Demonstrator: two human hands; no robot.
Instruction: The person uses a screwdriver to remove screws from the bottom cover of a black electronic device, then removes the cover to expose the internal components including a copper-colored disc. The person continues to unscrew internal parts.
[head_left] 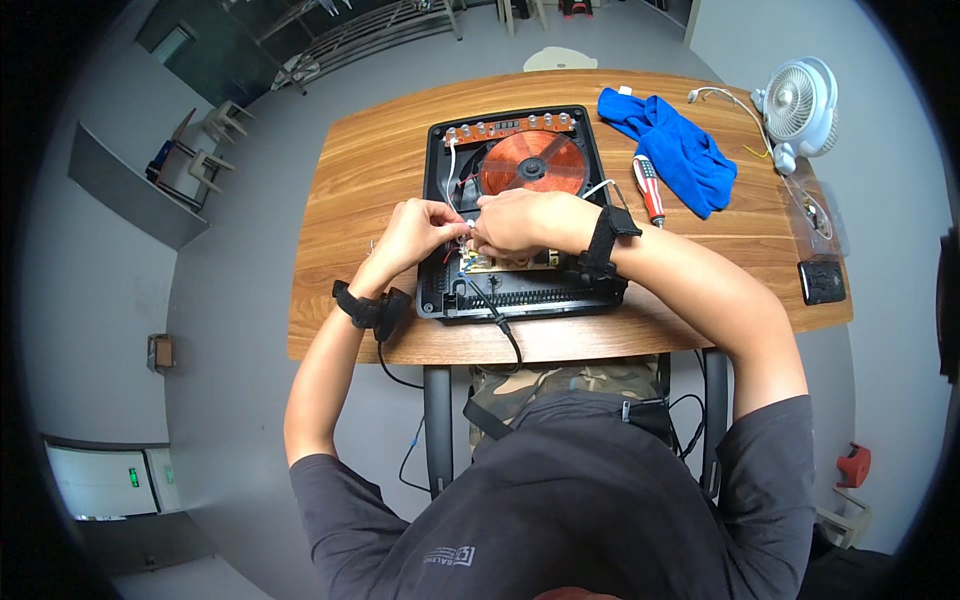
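Note:
On the table lies an opened induction cooker, its black housing (433, 180) holding a round copper coil (550, 150) and an orange control strip (490, 130) at the far end. A white cable (449, 182) runs from the strip down to my hands. My left hand (412, 235) pinches a small white connector (470, 225) at the cable's lower end. Beside it, my right hand (520, 222) is closed with its fingers curled against the same spot; what they grip is hidden. Below both hands is a circuit board (515, 264), partly covered by the right hand.
Right of the cooker lie a red-and-white screwdriver (648, 190) and a blue cloth (685, 150). A white fan (800, 105), a clear plastic bag (815, 215) and a black box-like item (821, 283) sit along the right edge. A black power cord (505, 328) hangs over the front edge.

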